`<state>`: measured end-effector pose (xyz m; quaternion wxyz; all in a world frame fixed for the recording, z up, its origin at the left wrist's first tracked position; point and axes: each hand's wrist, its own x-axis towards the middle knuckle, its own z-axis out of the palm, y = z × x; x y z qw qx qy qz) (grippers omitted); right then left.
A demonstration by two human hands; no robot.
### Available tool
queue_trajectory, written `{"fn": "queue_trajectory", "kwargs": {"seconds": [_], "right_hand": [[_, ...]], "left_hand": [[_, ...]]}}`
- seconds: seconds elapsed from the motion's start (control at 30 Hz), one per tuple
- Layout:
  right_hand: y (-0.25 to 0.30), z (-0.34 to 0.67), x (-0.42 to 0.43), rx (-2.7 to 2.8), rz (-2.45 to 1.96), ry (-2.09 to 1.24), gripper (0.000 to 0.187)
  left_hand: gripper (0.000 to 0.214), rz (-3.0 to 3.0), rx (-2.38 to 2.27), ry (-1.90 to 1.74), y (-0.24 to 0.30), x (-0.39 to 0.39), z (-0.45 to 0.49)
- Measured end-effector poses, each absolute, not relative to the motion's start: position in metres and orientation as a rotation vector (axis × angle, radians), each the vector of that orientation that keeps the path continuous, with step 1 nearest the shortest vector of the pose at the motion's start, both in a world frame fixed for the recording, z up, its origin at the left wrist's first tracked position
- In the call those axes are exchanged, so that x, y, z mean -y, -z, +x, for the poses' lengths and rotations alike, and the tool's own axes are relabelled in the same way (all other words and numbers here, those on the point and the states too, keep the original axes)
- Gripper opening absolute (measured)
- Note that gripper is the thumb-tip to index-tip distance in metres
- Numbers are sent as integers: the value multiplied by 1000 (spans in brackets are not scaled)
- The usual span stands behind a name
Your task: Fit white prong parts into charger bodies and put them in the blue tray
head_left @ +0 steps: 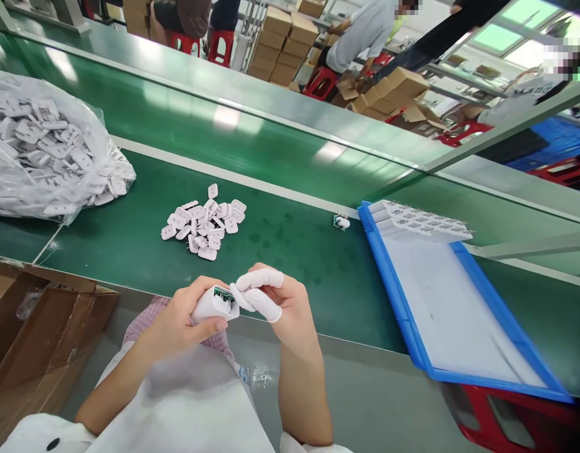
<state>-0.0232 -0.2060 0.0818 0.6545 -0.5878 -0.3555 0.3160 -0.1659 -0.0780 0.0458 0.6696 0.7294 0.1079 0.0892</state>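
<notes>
My left hand (179,318) is wrapped round a white plastic charger housing (206,307), its open end turned to the right. Inside that end a green circuit board (223,296) with small parts shows. My right hand (275,302) wears white finger cots, and its covered fingertips are pressed together at the rim of the housing. Whatever may be between those fingertips is hidden. Beyond my hands, a loose pile of small white plastic end covers (202,226) lies on the green bench (290,258).
At left, a clear plastic bag (44,145) bulges with more white covers. A blue tray (398,314) with rows of white pieces (417,217) stands right, near a small circuit assembly (341,221). A cardboard box (58,340) sits below left. Several people work beyond the bench.
</notes>
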Motion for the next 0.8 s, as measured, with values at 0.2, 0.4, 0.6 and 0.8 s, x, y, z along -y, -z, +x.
{"fn": "queue_trajectory", "kwargs": {"seconds": [0.2,0.4,0.6,0.8], "right_hand": [[-84,-25,200,777,-1377,-847,12],[-83,-23,199,702,-1375,-882,14],[-82,-20,196,683,-1403,-918,15],[-76,-17,192,657,-1460,-944,22]], "left_hand": [[47,1695,-298,-125,-50,84,-168],[46,1714,-358,-120,-47,85,-167],[43,1687,-372,-129,-47,85,-163],[43,1705,-394,-125,-46,83,-159]]}}
